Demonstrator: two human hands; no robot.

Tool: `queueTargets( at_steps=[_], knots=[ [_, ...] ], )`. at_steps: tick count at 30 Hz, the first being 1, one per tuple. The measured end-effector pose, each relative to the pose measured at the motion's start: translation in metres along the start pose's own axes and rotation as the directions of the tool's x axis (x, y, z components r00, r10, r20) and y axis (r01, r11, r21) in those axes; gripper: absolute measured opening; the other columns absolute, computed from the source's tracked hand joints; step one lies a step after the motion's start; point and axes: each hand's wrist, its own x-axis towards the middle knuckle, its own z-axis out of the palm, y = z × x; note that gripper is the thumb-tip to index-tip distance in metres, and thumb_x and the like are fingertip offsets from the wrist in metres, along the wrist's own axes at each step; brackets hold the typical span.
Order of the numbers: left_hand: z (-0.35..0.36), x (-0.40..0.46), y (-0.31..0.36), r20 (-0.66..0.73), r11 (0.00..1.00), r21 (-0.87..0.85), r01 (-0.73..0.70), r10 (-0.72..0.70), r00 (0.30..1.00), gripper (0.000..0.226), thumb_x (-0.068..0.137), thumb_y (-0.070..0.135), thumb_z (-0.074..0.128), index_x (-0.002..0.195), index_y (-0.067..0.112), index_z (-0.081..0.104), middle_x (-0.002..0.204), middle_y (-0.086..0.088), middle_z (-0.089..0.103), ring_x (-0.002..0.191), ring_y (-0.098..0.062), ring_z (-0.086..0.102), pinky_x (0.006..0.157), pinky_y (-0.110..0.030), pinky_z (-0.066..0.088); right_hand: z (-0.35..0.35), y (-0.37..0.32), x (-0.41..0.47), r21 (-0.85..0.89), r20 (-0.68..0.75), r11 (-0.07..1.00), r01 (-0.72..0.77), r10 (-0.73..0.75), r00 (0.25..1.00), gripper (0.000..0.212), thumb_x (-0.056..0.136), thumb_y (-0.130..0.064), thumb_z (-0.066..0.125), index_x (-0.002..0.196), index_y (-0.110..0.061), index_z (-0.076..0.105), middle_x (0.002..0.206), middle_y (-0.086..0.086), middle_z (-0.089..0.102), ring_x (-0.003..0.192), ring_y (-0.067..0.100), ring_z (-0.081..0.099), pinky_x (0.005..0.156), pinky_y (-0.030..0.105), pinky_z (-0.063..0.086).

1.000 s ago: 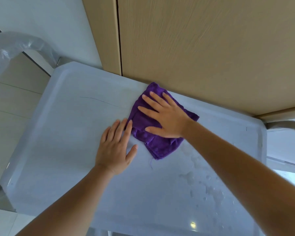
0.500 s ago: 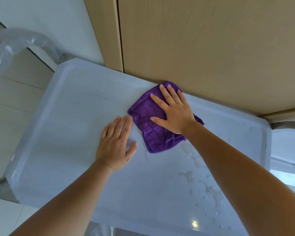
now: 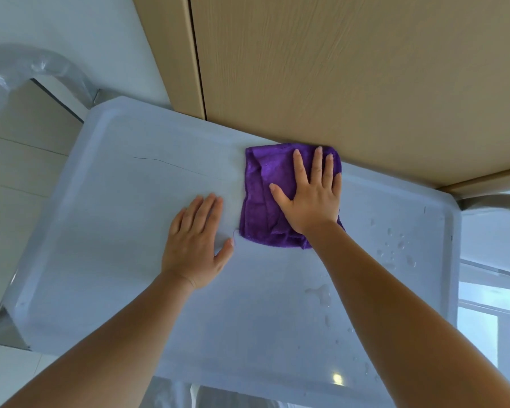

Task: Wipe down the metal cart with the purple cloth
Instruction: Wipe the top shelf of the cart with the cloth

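The right hand (image 3: 312,198) is pressing the cloth (image 3: 265,201) flat under a spread palm, fingers straight, not clenched, so the folded pad is meeting the cart (image 3: 130,201) top evenly. The cloth is lying beneath and left of that grip, its far edge against the cart's back rim beside the wooden panel (image 3: 351,69). The left hand (image 3: 196,242) is resting flat and released just left of the cloth, probably bracing the cart. Droplets (image 3: 395,245) to the right of the grip are likely waiting for the next pass
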Motion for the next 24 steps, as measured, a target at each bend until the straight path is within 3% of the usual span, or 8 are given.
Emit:
queueTargets(
  at_steps=[4,7,10,12,13,15,18,24],
  knots=[
    [0.000,0.000,0.000,0.019,1.000,0.021,0.008,-0.008,1.000,0.070,0.082,0.045,0.038,0.137,0.004,0.041,0.141,-0.013,0.044,0.129,-0.029,0.033,0.104,-0.041,0.024,-0.001,-0.008,-0.007,0.075,0.046,0.971,-0.227,0.224,0.973,0.084,0.086,-0.073,0.020,0.150,-0.026,-0.007,0.157,0.016,-0.011,0.144,0.037,-0.006,0.115,0.051,0.004],
    [0.001,0.000,0.000,0.017,1.000,0.011,0.008,-0.008,1.000,0.070,0.081,0.045,0.038,0.138,0.004,0.041,0.142,-0.013,0.043,0.129,-0.029,0.032,0.104,-0.040,0.024,-0.011,-0.012,-0.004,0.015,0.130,0.964,-0.265,0.261,0.956,0.086,0.087,-0.072,0.017,0.150,-0.019,-0.009,0.155,0.022,-0.010,0.143,0.041,-0.003,0.114,0.052,0.009],
    [0.001,0.000,-0.001,0.003,1.000,0.015,0.000,0.000,1.000,0.070,0.081,0.045,0.038,0.138,0.004,0.041,0.142,-0.014,0.043,0.129,-0.029,0.032,0.104,-0.040,0.024,-0.033,-0.008,0.007,-0.169,0.146,0.976,-0.135,0.160,0.976,0.095,0.084,-0.076,0.018,0.150,-0.008,0.005,0.151,0.027,0.015,0.136,0.042,0.023,0.104,0.047,0.030],
    [0.001,0.000,-0.001,-0.006,1.000,0.017,-0.006,0.006,1.000,0.070,0.082,0.045,0.038,0.138,0.003,0.041,0.142,-0.014,0.044,0.129,-0.030,0.032,0.104,-0.040,0.024,-0.038,0.003,0.008,-0.165,0.035,0.980,0.107,-0.103,0.994,0.095,0.081,-0.077,0.023,0.147,-0.009,0.022,0.143,0.024,0.034,0.129,0.039,0.035,0.102,0.046,0.033],
    [0.001,-0.001,0.000,-0.010,1.000,0.016,-0.008,0.008,1.000,0.069,0.082,0.045,0.038,0.138,0.003,0.041,0.141,-0.014,0.044,0.129,-0.030,0.033,0.104,-0.041,0.025,-0.033,0.010,0.007,-0.150,0.029,0.950,0.275,-0.274,0.961,0.091,0.080,-0.076,0.023,0.148,-0.015,0.025,0.144,0.021,0.035,0.130,0.039,0.035,0.105,0.049,0.029],
    [0.001,-0.001,0.000,-0.006,1.000,0.018,-0.006,0.006,1.000,0.069,0.082,0.045,0.038,0.138,0.003,0.041,0.142,-0.014,0.044,0.129,-0.031,0.033,0.103,-0.041,0.026,-0.019,0.026,0.007,-0.184,0.123,0.847,0.499,-0.483,0.867,0.086,0.077,-0.080,0.011,0.150,-0.034,0.009,0.156,0.012,0.016,0.142,0.037,0.015,0.111,0.058,0.012],
    [0.002,-0.001,0.000,-0.005,1.000,0.028,0.000,0.000,1.000,0.069,0.082,0.045,0.037,0.138,0.004,0.041,0.142,-0.014,0.044,0.129,-0.031,0.034,0.104,-0.041,0.025,-0.006,0.036,0.012,-0.182,0.162,0.851,0.493,-0.468,0.869,0.084,0.068,-0.086,-0.006,0.142,-0.045,-0.014,0.159,0.000,-0.008,0.144,0.034,-0.010,0.110,0.059,-0.004],
    [0.003,-0.001,0.000,-0.017,0.999,0.039,0.003,-0.002,1.000,0.069,0.082,0.045,0.037,0.138,0.004,0.041,0.141,-0.013,0.044,0.129,-0.029,0.032,0.104,-0.039,0.023,-0.001,0.041,0.007,-0.166,0.083,0.882,0.442,-0.434,0.897,0.091,0.065,-0.088,-0.006,0.144,-0.044,-0.009,0.159,-0.001,-0.006,0.144,0.036,-0.008,0.111,0.059,-0.003]
  ],
)
